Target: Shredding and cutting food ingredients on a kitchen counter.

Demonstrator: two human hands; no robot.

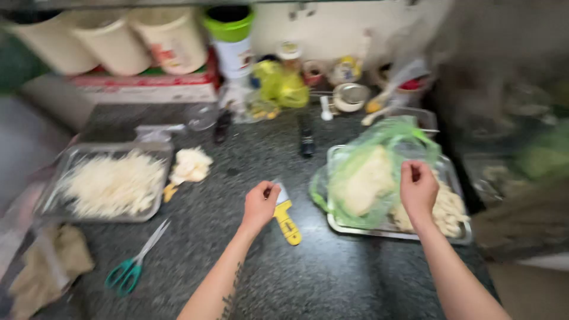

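Left hand (259, 204) curled loosely over the blade end of a yellow-handled scraper (286, 219) lying on the dark counter (332, 272); whether the fingers actually grip it, cannot tell. Right hand (418, 188) pinched shut on the edge of a green plastic bag (367, 178), which sits in a metal tray (462, 234) just below those fingers. Well left of the left fingers: second tray (53, 207) of pale shreds, pale lump (189, 165), teal scissors (133, 264), crumpled cloth (50, 266). Beyond the fingertips, blurred jars and tubs.
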